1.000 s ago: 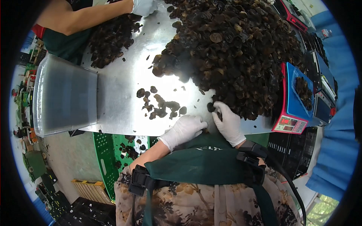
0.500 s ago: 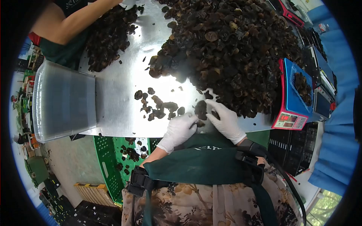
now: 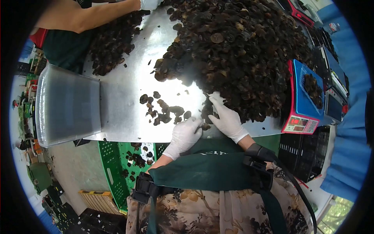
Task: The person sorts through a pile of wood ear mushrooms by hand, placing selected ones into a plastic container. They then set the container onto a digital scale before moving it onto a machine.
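Note:
A big heap of dark brown, ear-shaped fungus pieces (image 3: 241, 50) covers the right part of the metal table (image 3: 120, 105). My right hand (image 3: 226, 120), in a white glove, reaches to the heap's lower edge with thumb and fingers apart, beside a few dark pieces (image 3: 206, 111). My left hand (image 3: 186, 134), also gloved, rests near the table's front edge with its fingers curled together; what they hold, if anything, is hidden. Left of it several loose pieces (image 3: 164, 111) lie scattered on the metal.
Stacked clear plastic trays (image 3: 68, 105) stand at the left. A red and blue scale (image 3: 299, 124) with a filled tray is at the right. Below the table is a green crate (image 3: 113, 171) with fungus pieces. A co-worker's arm (image 3: 101, 17) reaches in at upper left beside another pile.
My right hand has moved slightly up to the heap's edge. My left hand has barely moved. The co-worker's arm has shifted right and farther over the table.

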A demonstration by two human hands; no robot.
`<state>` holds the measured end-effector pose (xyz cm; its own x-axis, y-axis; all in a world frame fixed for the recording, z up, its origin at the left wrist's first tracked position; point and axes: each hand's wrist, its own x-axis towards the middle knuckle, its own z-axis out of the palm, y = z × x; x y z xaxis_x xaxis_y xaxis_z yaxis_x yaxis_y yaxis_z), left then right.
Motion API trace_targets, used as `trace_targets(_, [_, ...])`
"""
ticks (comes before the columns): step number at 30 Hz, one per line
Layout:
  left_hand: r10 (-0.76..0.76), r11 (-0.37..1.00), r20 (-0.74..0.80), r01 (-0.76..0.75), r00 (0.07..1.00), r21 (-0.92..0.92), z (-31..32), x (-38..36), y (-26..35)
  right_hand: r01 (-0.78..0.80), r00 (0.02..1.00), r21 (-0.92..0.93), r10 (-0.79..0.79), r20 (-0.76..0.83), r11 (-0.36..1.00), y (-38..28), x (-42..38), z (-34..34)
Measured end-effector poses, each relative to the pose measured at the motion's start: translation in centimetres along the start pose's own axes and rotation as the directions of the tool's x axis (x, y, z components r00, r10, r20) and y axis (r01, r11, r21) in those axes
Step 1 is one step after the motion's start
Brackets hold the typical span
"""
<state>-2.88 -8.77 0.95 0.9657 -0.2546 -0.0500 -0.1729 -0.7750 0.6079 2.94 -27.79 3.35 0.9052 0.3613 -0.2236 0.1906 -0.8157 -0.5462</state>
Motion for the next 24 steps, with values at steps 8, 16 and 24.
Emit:
trace_targets(8, [-0.166, 0.983, 0.014, 0.166, 0.986, -0.073, 0.2, -0.4, 0.0, 0.036, 0.999, 0.063, -0.034, -0.041, 0.997, 0.8, -1.8, -0.8])
trace_targets(16, [-0.197, 0.957, 0.02, 0.197, 0.98, -0.213, 0.1, -0.2, 0.4, 0.069, 0.997, 0.026, -0.07, 0.033, 0.997, 0.9, 0.3, 1.2])
trace_targets(24, [-0.2, 0.951, 0.04, 0.203, 0.979, -0.231, 0.3, -0.3, 0.0, 0.063, 0.995, -0.038, -0.059, 0.08, 0.997, -1.4, -1.9, -0.1])
